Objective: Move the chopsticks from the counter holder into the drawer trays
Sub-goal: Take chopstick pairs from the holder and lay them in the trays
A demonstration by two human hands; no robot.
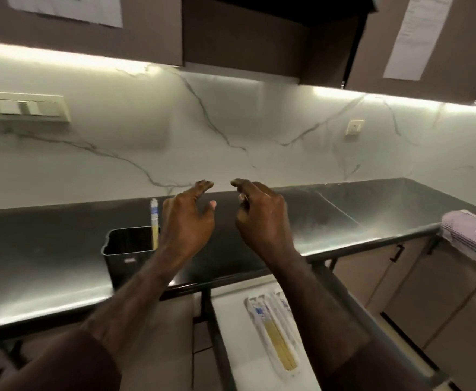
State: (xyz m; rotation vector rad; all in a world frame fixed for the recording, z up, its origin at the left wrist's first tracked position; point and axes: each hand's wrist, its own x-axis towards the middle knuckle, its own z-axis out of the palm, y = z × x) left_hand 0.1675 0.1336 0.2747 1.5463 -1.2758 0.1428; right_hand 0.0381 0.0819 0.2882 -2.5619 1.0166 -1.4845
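Both hands up over the dark glossy countertop [62,266], palms down, holding nothing. Left hand [187,221]: fingers loosely spread and slightly bent, thumb out to the side, not touching anything. Right hand [262,221]: fingers loosely curled downward, also free. The two hands sit near each other with a gap between the fingertips.

Black rectangular plastic holder [128,249] stands near the counter's front edge, just left of the left wrist. One pair of paper-wrapped wooden chopsticks [154,221] stands upright in its right rear corner, white-and-blue wrapper end on top, bare pale wood below. Left hand is just beside them, not in contact. Rest of the holder's inside looks dark; can't tell if anything else is in it.

Below the counter's front edge, an open drawer with a white tray [231,320]. Several wrapped chopstick pairs [276,340] lie in the tray's long slot, running front to back, side by side, wrapper ends toward the counter. Right forearm crosses over the drawer's right side.

Marble-look white backsplash [231,122] behind, with a switch plate [22,107] at left and a small socket [354,127] at right. Folded purple-striped cloth [471,235] hangs over the counter's front edge at far right. Paper sheets [417,35] taped on the upper cabinets.
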